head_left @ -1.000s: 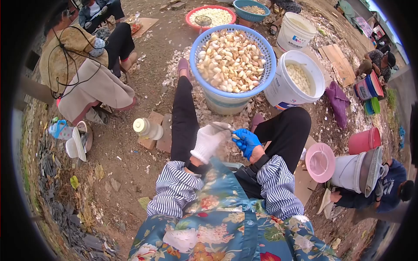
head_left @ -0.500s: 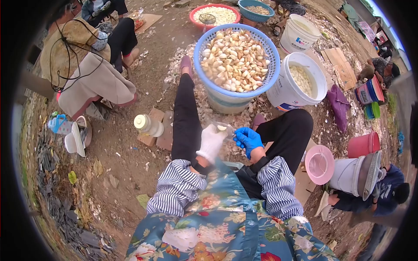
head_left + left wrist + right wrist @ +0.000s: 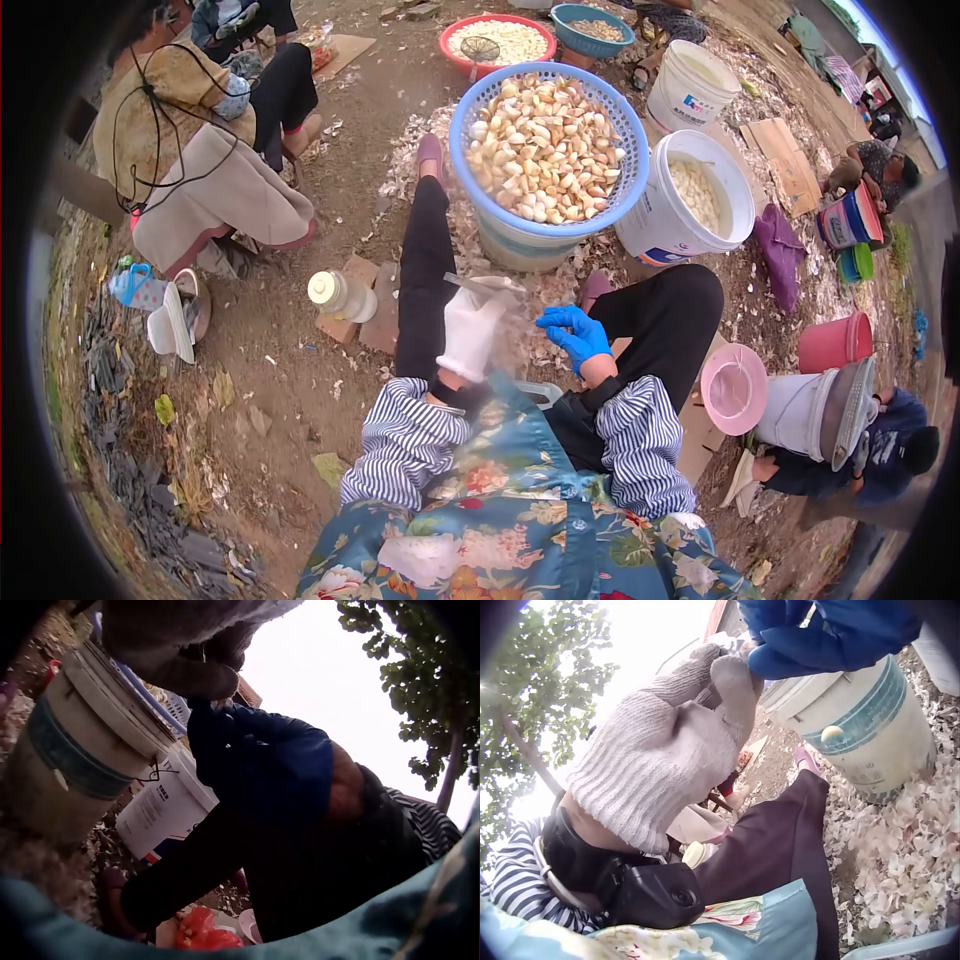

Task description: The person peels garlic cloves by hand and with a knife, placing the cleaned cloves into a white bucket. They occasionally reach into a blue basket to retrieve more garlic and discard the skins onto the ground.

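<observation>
Right now, the left hand (image 3: 472,325) wears a white knit glove and the right hand (image 3: 578,335) wears a blue glove. The left fingers are bent, and a thin blade (image 3: 485,287) is held across the top of that hand. The blade is blurry, so I cannot tell just how the fingers grip it. The right hand's fingers look loose and a little apart. I cannot see anything held in them.

In the head view there is a gap between the two hands. In both wrist views the fingertips look very close, but I cannot tell if they touch. One pale clove (image 3: 831,735) shows in front of the side of the big bucket (image 3: 870,724), away from both hands.

A big pile of garlic (image 3: 545,150) sits in the blue basket (image 3: 456,150), past the hands. The basket rests on top of the big bucket. Just beside it, on the right, a white bucket (image 3: 645,215) has pale peeled garlic (image 3: 693,190) inside. Behind the basket is a red tub (image 3: 449,50) with more pale garlic, and a blue-green bowl (image 3: 565,36) is next to the tub.

Bits of skin (image 3: 892,855) lie on the ground around the big bucket. A jar (image 3: 345,297) with a cream lid lies near the left leg (image 3: 424,250). The right leg (image 3: 670,310) is bent, and a pink hat (image 3: 712,378) is beyond it.
</observation>
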Action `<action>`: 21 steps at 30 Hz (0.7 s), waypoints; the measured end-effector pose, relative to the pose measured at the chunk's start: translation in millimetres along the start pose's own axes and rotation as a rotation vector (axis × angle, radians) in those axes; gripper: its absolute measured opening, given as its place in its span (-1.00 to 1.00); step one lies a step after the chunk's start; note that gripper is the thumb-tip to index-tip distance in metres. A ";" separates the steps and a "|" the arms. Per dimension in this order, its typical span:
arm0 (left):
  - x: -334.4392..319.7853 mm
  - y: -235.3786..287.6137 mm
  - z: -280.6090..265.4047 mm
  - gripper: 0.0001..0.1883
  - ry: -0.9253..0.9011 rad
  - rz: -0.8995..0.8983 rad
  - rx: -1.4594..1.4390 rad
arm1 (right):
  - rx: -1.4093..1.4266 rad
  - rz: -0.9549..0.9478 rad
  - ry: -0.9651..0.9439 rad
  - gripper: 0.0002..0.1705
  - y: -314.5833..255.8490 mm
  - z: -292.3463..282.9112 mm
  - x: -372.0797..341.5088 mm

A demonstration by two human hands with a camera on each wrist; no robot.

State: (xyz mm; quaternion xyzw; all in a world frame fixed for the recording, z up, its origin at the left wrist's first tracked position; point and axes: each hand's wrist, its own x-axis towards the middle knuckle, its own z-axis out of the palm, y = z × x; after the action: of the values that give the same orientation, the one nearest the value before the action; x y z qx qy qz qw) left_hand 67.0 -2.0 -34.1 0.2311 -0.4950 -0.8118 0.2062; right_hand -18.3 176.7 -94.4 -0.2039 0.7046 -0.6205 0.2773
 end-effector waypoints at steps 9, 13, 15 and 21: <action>31.1 -11.3 -51.6 -0.81 0.207 -0.078 -0.063 | -0.710 0.067 -0.058 -0.67 -30.5 -12.1 36.7; 49.6 -23.7 -66.8 -0.84 0.304 -0.153 -0.233 | -0.522 0.399 -0.310 -0.66 5.1 5.9 108.9; 55.3 -27.8 -76.9 -0.85 0.347 -0.204 -0.268 | -0.532 0.383 -0.318 -0.65 55.2 21.1 133.1; 64.5 -21.7 -90.9 -0.85 0.389 -0.295 -0.492 | -0.708 0.111 -0.134 -0.63 198.3 63.7 177.6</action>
State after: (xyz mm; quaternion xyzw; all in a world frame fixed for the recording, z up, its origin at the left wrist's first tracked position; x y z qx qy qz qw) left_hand 65.2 -93.5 -101.3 0.3937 -0.1970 -0.8688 0.2267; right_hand -101.5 45.0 -319.5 -0.2889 0.8662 -0.3073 0.2680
